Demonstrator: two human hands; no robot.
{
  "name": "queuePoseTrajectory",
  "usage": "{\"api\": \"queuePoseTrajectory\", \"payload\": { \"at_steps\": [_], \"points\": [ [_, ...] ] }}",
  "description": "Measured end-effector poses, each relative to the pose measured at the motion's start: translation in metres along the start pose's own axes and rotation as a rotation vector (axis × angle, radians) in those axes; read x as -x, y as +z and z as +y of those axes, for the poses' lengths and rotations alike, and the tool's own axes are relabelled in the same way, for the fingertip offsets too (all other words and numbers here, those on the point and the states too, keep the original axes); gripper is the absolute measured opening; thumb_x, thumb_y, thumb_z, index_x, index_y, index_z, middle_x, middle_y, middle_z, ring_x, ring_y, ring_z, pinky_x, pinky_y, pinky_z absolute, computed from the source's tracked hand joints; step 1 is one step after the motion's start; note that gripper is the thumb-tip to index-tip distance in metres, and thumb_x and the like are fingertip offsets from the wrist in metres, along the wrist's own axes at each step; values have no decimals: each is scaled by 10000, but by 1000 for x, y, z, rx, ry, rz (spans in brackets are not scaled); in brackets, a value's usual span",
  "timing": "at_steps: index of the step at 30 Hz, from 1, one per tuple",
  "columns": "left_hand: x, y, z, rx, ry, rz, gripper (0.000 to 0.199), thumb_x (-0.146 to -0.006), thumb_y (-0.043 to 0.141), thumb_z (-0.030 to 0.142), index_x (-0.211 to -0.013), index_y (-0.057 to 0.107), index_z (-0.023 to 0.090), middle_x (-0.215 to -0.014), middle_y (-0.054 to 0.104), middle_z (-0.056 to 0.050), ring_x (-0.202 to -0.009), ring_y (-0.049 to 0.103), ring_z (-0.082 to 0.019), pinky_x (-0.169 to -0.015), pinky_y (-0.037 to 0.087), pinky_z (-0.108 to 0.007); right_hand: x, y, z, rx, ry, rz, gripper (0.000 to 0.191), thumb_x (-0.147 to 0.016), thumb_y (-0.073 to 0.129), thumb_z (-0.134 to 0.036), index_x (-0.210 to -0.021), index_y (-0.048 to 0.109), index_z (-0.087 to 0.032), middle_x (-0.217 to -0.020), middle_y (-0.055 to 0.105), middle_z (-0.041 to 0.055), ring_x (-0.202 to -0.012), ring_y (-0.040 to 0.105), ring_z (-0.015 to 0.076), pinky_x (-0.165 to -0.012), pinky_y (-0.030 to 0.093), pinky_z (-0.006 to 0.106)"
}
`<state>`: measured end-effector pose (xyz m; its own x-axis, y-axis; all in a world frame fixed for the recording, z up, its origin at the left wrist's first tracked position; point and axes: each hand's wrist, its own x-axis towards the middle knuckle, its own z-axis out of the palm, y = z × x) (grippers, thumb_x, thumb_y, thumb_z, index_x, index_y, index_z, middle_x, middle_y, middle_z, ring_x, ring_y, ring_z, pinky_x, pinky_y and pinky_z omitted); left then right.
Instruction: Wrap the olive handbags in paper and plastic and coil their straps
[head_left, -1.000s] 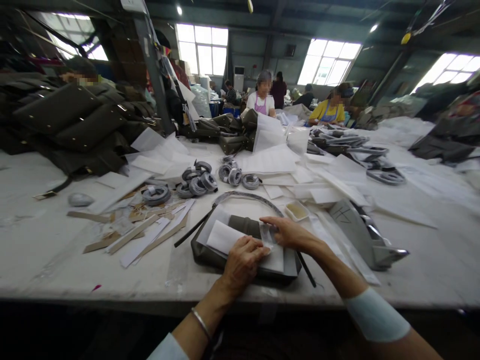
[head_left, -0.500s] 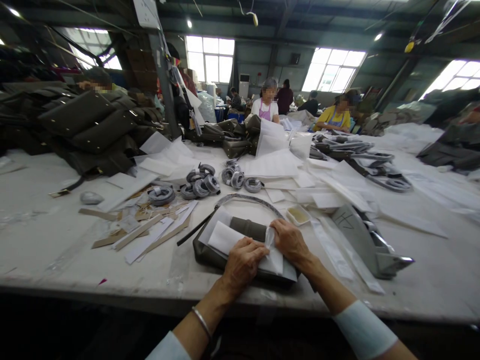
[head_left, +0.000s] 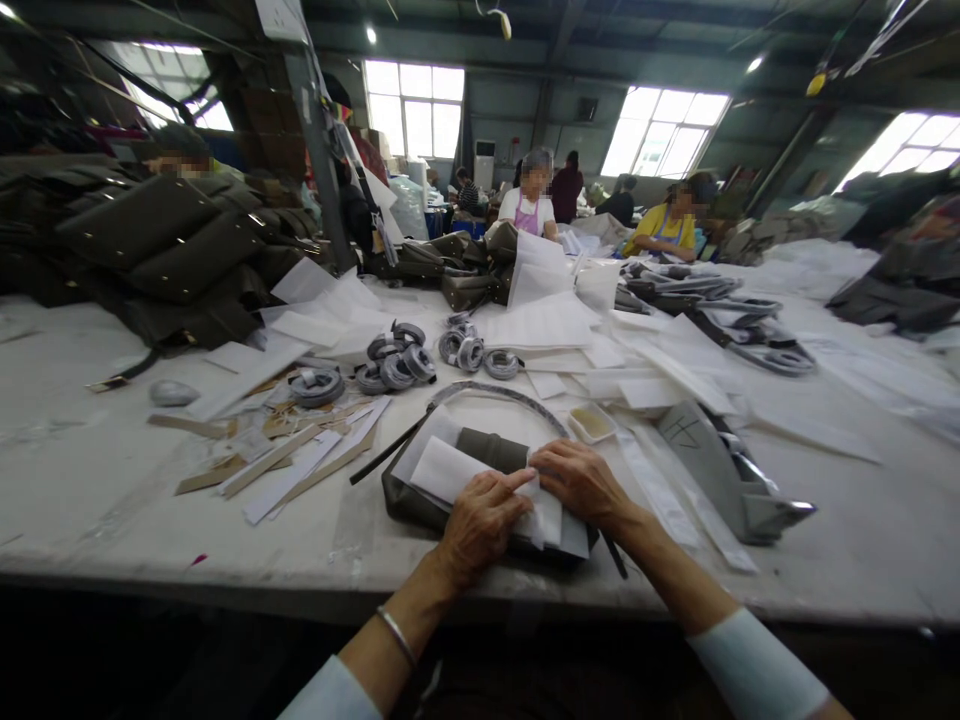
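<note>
A dark olive handbag (head_left: 405, 505) lies on its side in front of me, a wrapped handle (head_left: 517, 389) arching behind it. White foam sheet (head_left: 441, 470) is laid across its upper face, beside a bare dark roll-shaped part (head_left: 491, 447). My left hand (head_left: 482, 518) bears on the sheet with its fingers together and bent, the index finger pointing right. Close against it, my right hand (head_left: 581, 482) has curled fingertips on the sheet's right part. The fingertips partly cover the sheet's edge. A dark strap end shows under my right wrist.
Coiled grey wrapped straps (head_left: 397, 362) lie beyond the bag. Cardboard and paper strips (head_left: 300, 460) are scattered at left. A small dish (head_left: 592, 424) and a grey panel with a marking (head_left: 686, 450) stand at right. Dark bags (head_left: 172, 240) are piled back left; co-workers sit across the table.
My right hand has moved slightly left and pressed down the sheet edge that stood up between its fingers. My left hand stays on the sheet. The view has shifted slightly.
</note>
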<state>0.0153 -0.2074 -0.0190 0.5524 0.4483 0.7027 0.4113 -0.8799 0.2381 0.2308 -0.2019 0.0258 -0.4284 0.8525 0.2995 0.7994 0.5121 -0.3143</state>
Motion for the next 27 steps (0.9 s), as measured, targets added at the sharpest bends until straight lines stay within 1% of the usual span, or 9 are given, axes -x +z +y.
{"api": "queuePoseTrajectory", "payload": {
  "at_steps": [5, 10, 13, 16, 19, 21, 23, 26, 27],
  "points": [
    [-1, -5, -1, 131, -4, -30, 242, -986, 460, 225, -949, 699, 247, -995, 719, -13, -893, 594, -143, -888, 458, -324, 0, 1, 1, 76, -84, 24, 273, -852, 563, -101, -1067, 665, -234, -1080, 689, 59, -1022, 609, 213, -936, 450, 373],
    [-5, -10, -2, 287, -53, -61, 243, -986, 468, 260, -925, 703, 235, -865, 721, -7, -856, 602, -149, -848, 429, -321, 2, 0, 2, -35, -170, 46, 219, -894, 524, -125, -972, 693, -240, -1048, 709, 40, -1045, 622, 200, -963, 447, 365],
    [-6, -11, -2, 300, -69, -75, 221, -968, 493, 234, -908, 705, 234, -838, 714, -1, -840, 597, -148, -849, 421, -320, 2, -5, -9, -90, -188, -8, 184, -873, 554, -115, -929, 688, -226, -977, 717, 31, -1034, 629, 192, -982, 444, 352],
    [-5, -11, -2, 309, -84, -79, 208, -958, 504, 231, -907, 706, 235, -831, 712, -1, -836, 595, -154, -842, 422, -329, 5, -10, -23, -14, -139, -98, 148, -888, 554, -131, -833, 669, -206, -865, 701, 30, -907, 633, 189, -925, 463, 346],
    [-4, -10, -3, 329, -86, -86, 202, -959, 510, 258, -911, 704, 231, -836, 714, -12, -883, 608, -168, -860, 435, -337, 14, -11, -31, 52, -38, -127, 180, -916, 523, -160, -802, 656, -201, -825, 680, 39, -828, 614, 187, -838, 484, 329],
    [-3, -9, -3, 330, -73, -84, 188, -961, 519, 269, -924, 699, 228, -872, 719, -18, -953, 614, -175, -888, 439, -338, 23, -11, -34, 19, 0, -104, 179, -922, 505, -163, -860, 669, -202, -863, 685, 49, -849, 619, 187, -835, 492, 320],
    [-2, -7, -2, 303, -63, -72, 172, -962, 528, 267, -937, 694, 229, -891, 719, -16, -988, 611, -174, -898, 440, -334, 32, -12, -38, -37, 7, -72, 190, -931, 492, -171, -931, 679, -209, -929, 697, 57, -910, 631, 192, -882, 495, 328],
    [-1, -4, -2, 231, -58, -73, 170, -962, 526, 260, -942, 691, 224, -861, 709, -14, -944, 617, -164, -876, 449, -328, 46, -12, -48, -82, 55, -44, 174, -915, 556, -208, -1040, 673, -236, -1070, 700, 59, -1026, 635, 212, -956, 493, 362],
    [-1, -4, -2, 216, -55, -79, 171, -962, 524, 258, -947, 690, 223, -854, 706, -14, -934, 618, -163, -872, 451, -329, 50, -10, -52, -80, 77, -40, 216, -888, 608, -227, -1097, 660, -245, -1129, 689, 62, -1068, 628, 227, -971, 495, 381]
  ]
}}
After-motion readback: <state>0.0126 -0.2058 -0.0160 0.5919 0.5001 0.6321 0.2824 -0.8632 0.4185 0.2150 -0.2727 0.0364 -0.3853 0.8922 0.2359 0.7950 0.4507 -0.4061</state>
